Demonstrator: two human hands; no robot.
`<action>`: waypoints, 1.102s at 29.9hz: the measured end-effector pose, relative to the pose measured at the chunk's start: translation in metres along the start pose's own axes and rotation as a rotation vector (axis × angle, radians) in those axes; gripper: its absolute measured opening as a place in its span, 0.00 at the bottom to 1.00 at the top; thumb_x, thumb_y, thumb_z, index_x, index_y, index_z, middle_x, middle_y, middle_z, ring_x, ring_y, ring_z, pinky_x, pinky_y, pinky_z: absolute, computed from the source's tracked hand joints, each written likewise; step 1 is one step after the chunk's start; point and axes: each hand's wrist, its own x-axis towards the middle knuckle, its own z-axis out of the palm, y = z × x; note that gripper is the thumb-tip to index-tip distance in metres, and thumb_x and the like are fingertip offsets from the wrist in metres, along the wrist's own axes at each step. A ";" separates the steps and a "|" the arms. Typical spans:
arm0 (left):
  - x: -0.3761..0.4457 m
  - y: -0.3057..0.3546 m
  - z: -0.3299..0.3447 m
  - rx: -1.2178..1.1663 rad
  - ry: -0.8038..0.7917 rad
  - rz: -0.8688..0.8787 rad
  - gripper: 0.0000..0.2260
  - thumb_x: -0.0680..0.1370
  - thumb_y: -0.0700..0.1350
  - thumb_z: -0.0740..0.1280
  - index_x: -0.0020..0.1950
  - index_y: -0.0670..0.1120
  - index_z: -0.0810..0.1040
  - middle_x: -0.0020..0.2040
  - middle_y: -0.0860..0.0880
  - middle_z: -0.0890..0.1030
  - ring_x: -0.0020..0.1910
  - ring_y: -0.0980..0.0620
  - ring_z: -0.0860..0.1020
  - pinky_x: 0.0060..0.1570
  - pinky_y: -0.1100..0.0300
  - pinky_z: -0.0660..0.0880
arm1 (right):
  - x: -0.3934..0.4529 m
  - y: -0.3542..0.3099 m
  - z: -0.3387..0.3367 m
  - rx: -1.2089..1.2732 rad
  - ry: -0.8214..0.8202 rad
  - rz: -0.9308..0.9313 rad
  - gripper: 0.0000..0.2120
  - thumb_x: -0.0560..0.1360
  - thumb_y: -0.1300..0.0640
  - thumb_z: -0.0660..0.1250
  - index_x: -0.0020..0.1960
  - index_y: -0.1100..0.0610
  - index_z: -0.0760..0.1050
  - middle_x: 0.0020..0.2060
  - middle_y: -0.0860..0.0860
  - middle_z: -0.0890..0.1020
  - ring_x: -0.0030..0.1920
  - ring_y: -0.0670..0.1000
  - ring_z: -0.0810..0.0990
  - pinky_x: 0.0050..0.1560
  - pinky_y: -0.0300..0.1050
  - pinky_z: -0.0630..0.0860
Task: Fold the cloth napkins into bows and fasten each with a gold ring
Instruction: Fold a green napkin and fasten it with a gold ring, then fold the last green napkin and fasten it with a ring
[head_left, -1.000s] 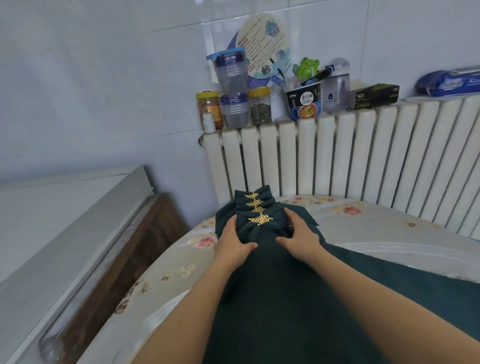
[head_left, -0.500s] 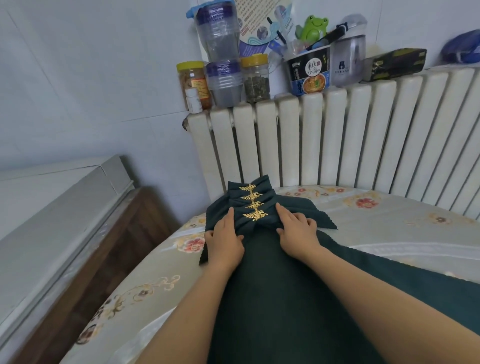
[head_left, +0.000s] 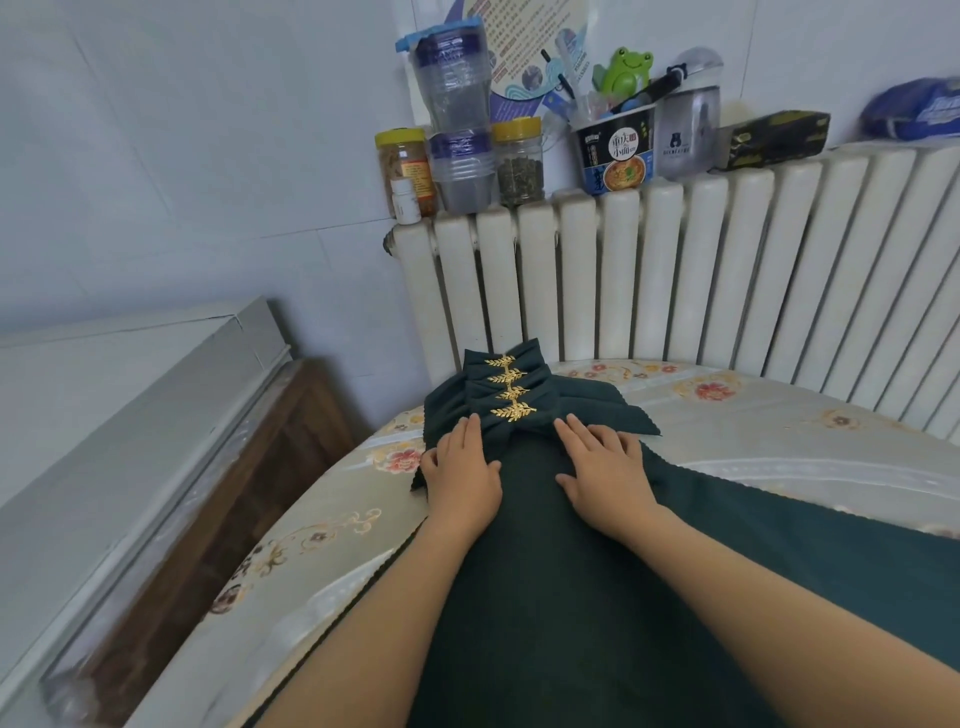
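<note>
Several dark green napkin bows (head_left: 592, 405) lie in an overlapping row at the far end of the round table (head_left: 779, 431), each cinched by a gold leaf ring (head_left: 513, 411). My left hand (head_left: 462, 473) lies flat on the left wing of the nearest bow, fingers straight. On the right wing rests my right hand (head_left: 605, 470), fingers spread and flat. A large dark green cloth (head_left: 571, 623) is spread on the table beneath my forearms.
A white radiator (head_left: 675, 270) stands just behind the table; jars, a noodle cup (head_left: 615, 156), a frog toy and boxes sit on top. A grey cabinet top (head_left: 104, 415) and a wooden unit are at the left.
Both hands went from cupping the nearest bow at its sides to lying flat on its wings. The view moved closer and tilted down slightly.
</note>
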 end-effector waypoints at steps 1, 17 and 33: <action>-0.010 0.002 -0.002 0.000 -0.010 0.017 0.28 0.81 0.48 0.59 0.78 0.47 0.50 0.77 0.49 0.55 0.75 0.50 0.55 0.71 0.50 0.52 | -0.010 -0.002 -0.004 0.003 -0.008 -0.010 0.31 0.80 0.47 0.55 0.77 0.50 0.45 0.77 0.48 0.50 0.75 0.51 0.52 0.73 0.52 0.49; -0.217 0.024 -0.026 -0.052 -0.296 0.173 0.26 0.81 0.54 0.57 0.77 0.49 0.56 0.78 0.50 0.53 0.76 0.51 0.52 0.72 0.51 0.50 | -0.217 -0.020 -0.034 0.083 -0.095 -0.101 0.25 0.79 0.45 0.55 0.74 0.48 0.58 0.73 0.45 0.62 0.71 0.49 0.59 0.70 0.46 0.52; -0.399 0.011 -0.057 0.003 -0.534 0.267 0.37 0.72 0.67 0.63 0.76 0.59 0.51 0.78 0.51 0.42 0.76 0.54 0.38 0.74 0.51 0.36 | -0.407 0.004 -0.074 0.190 -0.337 -0.129 0.35 0.70 0.33 0.63 0.73 0.38 0.56 0.74 0.39 0.54 0.74 0.46 0.50 0.72 0.46 0.48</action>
